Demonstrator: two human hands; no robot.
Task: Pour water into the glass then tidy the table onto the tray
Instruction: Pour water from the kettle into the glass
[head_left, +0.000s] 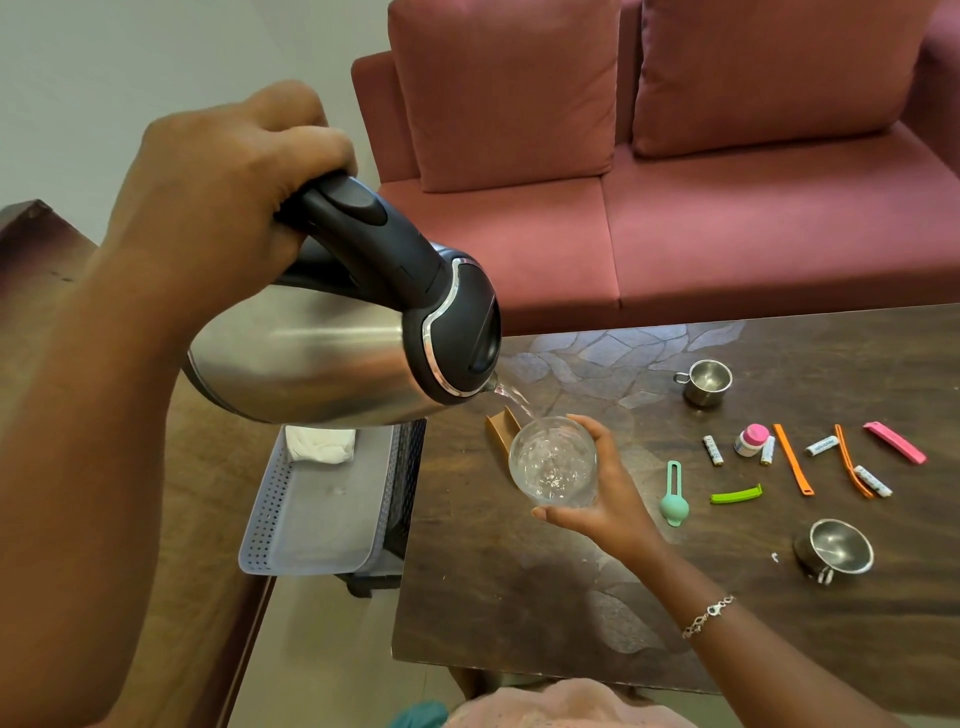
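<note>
My left hand (223, 182) grips the black handle of a steel kettle (322, 358), tipped to the right. A thin stream of water runs from its spout into a clear glass (553, 462). My right hand (608, 499) holds that glass from the right side, tilted, just above the dark wooden table (519, 597). Water is pooling in the glass. A pale perforated tray (291, 540) sits to the left of the table, below the kettle, with a white cloth (319, 444) in its far end.
Scattered on the table's right half are two steel cups (704, 382) (834, 545), several batteries (712, 450), a small pink-capped bottle (750, 439), orange clips (792, 460), a pink clip (894, 442), a green clip (735, 494) and a teal spoon (674, 496). A red sofa (675, 208) stands behind.
</note>
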